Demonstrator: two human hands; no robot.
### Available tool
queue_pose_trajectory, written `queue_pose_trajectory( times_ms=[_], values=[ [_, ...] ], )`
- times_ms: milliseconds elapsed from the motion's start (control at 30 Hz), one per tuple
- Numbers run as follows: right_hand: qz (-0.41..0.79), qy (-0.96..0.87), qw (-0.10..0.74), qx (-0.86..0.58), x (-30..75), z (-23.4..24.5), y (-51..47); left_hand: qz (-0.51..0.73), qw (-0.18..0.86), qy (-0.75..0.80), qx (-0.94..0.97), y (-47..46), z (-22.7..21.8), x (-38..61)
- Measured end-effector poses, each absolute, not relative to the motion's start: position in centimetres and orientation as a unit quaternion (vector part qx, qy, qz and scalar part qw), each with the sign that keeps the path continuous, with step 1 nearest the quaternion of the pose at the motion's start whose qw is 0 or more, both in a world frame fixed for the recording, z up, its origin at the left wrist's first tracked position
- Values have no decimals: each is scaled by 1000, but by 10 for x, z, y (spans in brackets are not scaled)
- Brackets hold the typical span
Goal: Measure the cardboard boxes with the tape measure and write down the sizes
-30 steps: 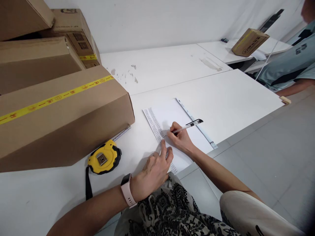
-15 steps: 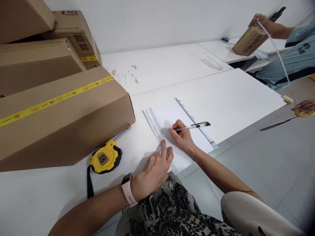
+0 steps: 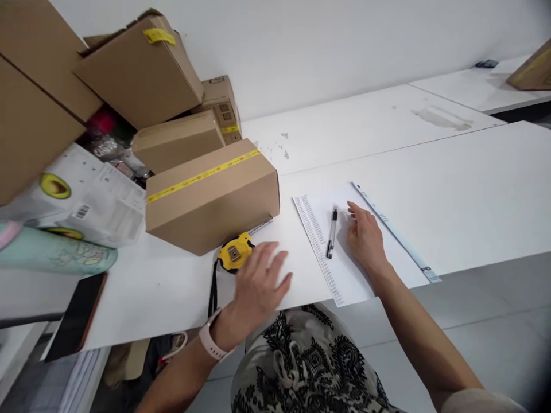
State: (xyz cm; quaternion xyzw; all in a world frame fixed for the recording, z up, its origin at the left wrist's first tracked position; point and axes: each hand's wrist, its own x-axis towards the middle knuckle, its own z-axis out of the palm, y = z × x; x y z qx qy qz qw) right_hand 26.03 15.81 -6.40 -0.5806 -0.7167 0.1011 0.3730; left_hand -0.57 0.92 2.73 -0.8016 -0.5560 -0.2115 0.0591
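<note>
My left hand [image 3: 260,282], fingers spread and empty, hovers beside the yellow tape measure [image 3: 235,253], partly overlapping it in view. The tape measure lies against a taped cardboard box [image 3: 215,198], its blade running along the box's lower edge. My right hand [image 3: 365,235] rests at the right part of a printed paper sheet [image 3: 344,281], fingers loosely bent and holding nothing. On the sheet, just left of that hand, lies a black-and-clear pen [image 3: 332,232]. A blue-edged sheet or strip [image 3: 396,232] shows along the paper's right side.
Several cardboard boxes [image 3: 138,69] are stacked at the left by the wall. Near them are a white carton with avocado pictures [image 3: 86,189], a mint-green bottle [image 3: 64,252] and a dark phone [image 3: 77,315] at the table's [image 3: 451,212] front edge. Another box [image 3: 534,69] stands far right.
My right hand has let go of the pen, which now lies on the paper. My left hand has lifted off the sheet and moved left to the tape measure. The view has swung left.
</note>
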Motion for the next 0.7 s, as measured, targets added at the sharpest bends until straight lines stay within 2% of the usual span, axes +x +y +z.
queue_pose_trajectory(
  times_ms=[67,100,233,333,600,700],
  values=[
    [105,-712,380,-581,260,-65,158,-256,126,-630,-723,0,17,-30],
    [106,-711,381,-581,260,-64,158,-256,127,-666,-689,-2,12,-41],
    [106,-714,376,-581,257,-62,155,-237,10,-759,-606,1,-3,-61],
    [104,-717,378,-577,255,-64,153,-289,-78,-777,-554,14,-4,-59],
    [114,-700,436,-553,255,-61,151,-444,-169,-711,-518,-21,21,-76],
    [181,-710,445,-515,248,-43,148,-612,-211,-608,-459,-44,41,-101]
  ],
)
